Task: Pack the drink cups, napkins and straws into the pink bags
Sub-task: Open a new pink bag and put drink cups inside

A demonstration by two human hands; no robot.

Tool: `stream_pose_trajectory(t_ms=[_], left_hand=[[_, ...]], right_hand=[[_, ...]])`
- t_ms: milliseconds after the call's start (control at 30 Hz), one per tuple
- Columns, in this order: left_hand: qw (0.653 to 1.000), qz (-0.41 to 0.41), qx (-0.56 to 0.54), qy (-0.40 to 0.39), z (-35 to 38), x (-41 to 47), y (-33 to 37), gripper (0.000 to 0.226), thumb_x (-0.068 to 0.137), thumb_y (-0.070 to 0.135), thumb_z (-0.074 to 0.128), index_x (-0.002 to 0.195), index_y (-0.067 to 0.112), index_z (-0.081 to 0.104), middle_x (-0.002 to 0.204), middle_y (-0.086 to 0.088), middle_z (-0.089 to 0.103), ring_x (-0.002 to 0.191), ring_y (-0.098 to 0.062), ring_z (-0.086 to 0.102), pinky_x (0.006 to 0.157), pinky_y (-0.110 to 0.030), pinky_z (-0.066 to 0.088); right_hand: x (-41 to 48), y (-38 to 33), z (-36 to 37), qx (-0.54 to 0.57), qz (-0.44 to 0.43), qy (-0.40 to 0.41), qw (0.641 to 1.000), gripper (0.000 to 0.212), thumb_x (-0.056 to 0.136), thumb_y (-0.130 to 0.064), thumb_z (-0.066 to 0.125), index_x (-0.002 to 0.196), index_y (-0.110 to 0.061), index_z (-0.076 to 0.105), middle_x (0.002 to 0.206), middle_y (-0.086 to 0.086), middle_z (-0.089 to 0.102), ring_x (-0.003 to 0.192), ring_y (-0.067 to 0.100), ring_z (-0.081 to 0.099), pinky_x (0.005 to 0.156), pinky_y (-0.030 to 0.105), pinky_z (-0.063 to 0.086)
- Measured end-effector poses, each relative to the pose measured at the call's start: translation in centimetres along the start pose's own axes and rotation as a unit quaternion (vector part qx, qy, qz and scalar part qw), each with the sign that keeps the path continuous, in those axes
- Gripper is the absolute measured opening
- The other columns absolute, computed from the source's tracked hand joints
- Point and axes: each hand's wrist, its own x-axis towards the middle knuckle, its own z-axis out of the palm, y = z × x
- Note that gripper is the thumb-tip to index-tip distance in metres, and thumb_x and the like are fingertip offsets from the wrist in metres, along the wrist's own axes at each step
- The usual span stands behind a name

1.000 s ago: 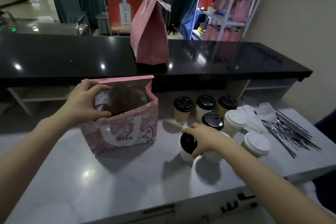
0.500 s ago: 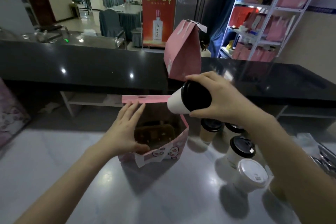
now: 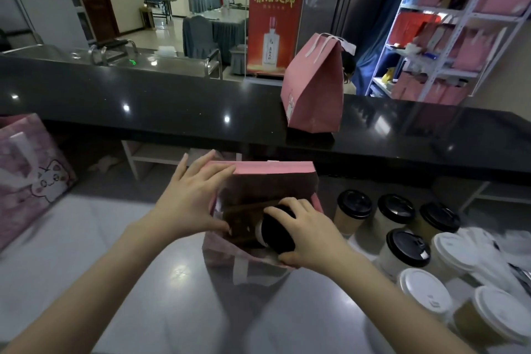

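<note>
Right hand [image 3: 304, 230]: fingers curled over the black lid of a white paper drink cup with a black plastic lid [image 3: 275, 234], clamped on it. The cup is tilted, its base pointing down into the mouth of the open pink paper bag [image 3: 273, 171], its lid level with the near rim.

Left hand [image 3: 189, 198]: fingers straight and spread flat against the bag's left wall and rim, bracing the mouth open and gripping nothing.

Step in hand, as judged: loading a cup into this bag. Next move calls for righting the cup so it seats upright, then letting go.

Contents: a brown insert shows inside the bag [image 3: 244, 210]. It is too dim to tell whether other cups are in there.

Right of the bag on the grey worktop [image 3: 143, 282]: 4 black-lidded cups [image 3: 355, 204] and 3 white-lidded cups [image 3: 425, 296], all upright and unpacked. White napkins [image 3: 488, 241] lie beyond them, blurred.

Behind the bag, on the black counter [image 3: 172, 100], stands a closed pink bag with white handles [image 3: 313, 95]. Far left of the bag is another pink bag with a cat print [image 3: 28, 164], contents hidden.
</note>
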Motion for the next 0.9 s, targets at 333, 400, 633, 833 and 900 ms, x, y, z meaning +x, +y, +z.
stream_pose_trajectory(t_ms=[333,400,633,833,900], left_hand=[[0.997,0.050,-0.035,-0.049,1.5,-1.2,0.3,0.139,0.045,0.082,0.060,0.140,0.039,-0.033,0.148,0.025,-0.038,0.136,-0.009,-0.041,0.112,-0.036,-0.018],[0.997,0.050,-0.038,-0.042,1.6,-1.3,0.3,0.140,0.045,0.082,0.061,0.140,0.038,-0.032,0.149,0.024,-0.037,0.137,-0.010,-0.040,0.113,-0.036,-0.017],[0.997,0.036,-0.040,-0.052,1.8,-1.4,0.0,0.142,0.049,0.084,0.060,0.141,0.035,-0.035,0.149,0.019,-0.039,0.135,-0.007,-0.042,0.112,-0.035,-0.021],[0.996,0.028,-0.055,-0.064,1.8,-0.9,-0.4,0.143,0.048,0.085,0.060,0.144,0.034,-0.032,0.146,0.023,-0.041,0.133,-0.004,-0.044,0.108,-0.031,-0.025],[0.996,0.026,-0.057,-0.067,1.8,-0.8,-0.4,0.143,0.047,0.085,0.060,0.145,0.034,-0.031,0.147,0.022,-0.040,0.133,-0.004,-0.043,0.109,-0.032,-0.024]], right_hand=[[4.1,-2.7,-0.2,0.022,0.010,-0.024,0.999,0.093,0.071,-0.035,0.078,0.146,-0.032,0.022,0.145,0.003,0.028,0.127,0.026,0.032,0.081,0.040,0.051],[5.4,-3.8,0.7,0.010,0.009,-0.024,1.000,0.093,0.072,-0.030,0.078,0.146,-0.029,0.023,0.142,0.005,0.030,0.125,0.029,0.034,0.078,0.042,0.049],[7.1,-4.3,3.8,0.035,-0.009,-0.025,0.999,0.083,0.076,-0.020,0.076,0.144,-0.030,0.028,0.144,0.005,0.029,0.129,0.033,0.032,0.085,0.048,0.054],[7.0,-3.5,4.9,0.066,0.008,-0.038,0.997,0.078,0.083,-0.019,0.072,0.144,-0.035,0.028,0.153,0.000,0.022,0.140,0.029,0.021,0.095,0.051,0.050],[7.1,-3.7,4.9,0.073,0.002,-0.040,0.997,0.074,0.084,-0.017,0.069,0.144,-0.033,0.030,0.154,0.000,0.021,0.142,0.029,0.018,0.097,0.051,0.048]])
